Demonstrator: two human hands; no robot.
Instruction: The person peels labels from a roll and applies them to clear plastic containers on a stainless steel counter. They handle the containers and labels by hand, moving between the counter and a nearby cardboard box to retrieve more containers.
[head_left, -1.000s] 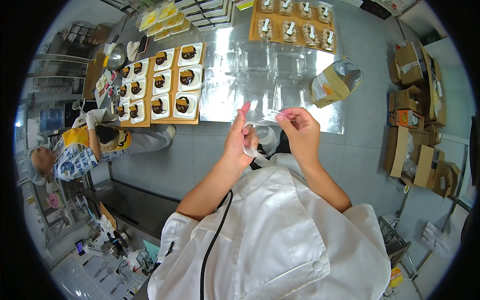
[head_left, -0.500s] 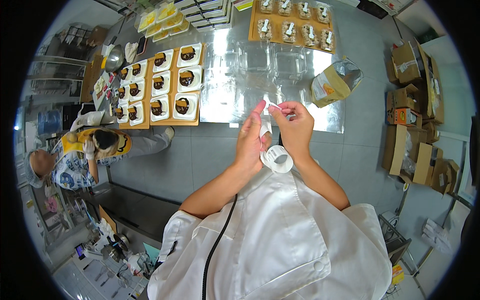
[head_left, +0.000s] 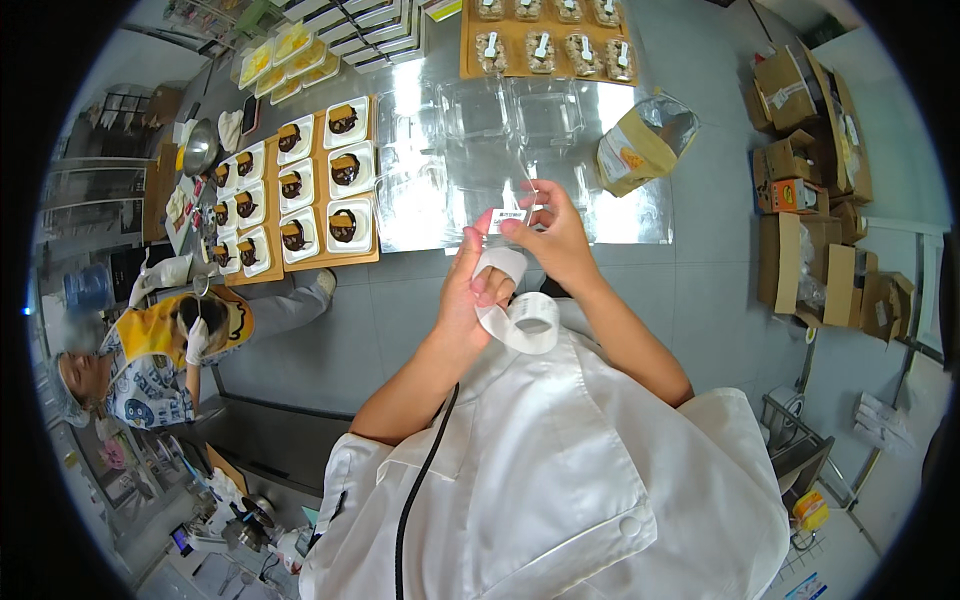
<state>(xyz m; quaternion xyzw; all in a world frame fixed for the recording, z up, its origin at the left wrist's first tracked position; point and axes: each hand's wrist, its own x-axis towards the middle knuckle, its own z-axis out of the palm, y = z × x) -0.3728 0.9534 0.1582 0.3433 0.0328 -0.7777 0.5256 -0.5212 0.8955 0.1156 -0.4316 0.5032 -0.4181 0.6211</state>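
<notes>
A roll of white labels [head_left: 535, 318] hangs below my left hand [head_left: 466, 290], in front of my white jacket. Its loose strip runs up through that hand's curled fingers. At the strip's upper end a white printed label [head_left: 508, 217] lies between my left fingertips and the thumb of my right hand [head_left: 551, 232], which pinches its edge. Just beyond my fingers, clear plastic containers [head_left: 481, 107] stand on the shiny metal table [head_left: 625, 215]. Whether my right fingers also touch the nearest clear plastic cannot be made out.
Left on the table, wooden boards [head_left: 372, 252] bear white trays of dark chocolate dessert. A board [head_left: 548, 68] of filled clear cups lies at the far side, a brown paper bag [head_left: 640, 150] at the right. Cardboard boxes [head_left: 790, 260] line the right. A co-worker [head_left: 150, 350] is at left.
Both hands have shifted slightly left and nearer in the picture. The label between them now faces up, and more strip shows by my left fingers. The co-worker's arms have moved.
</notes>
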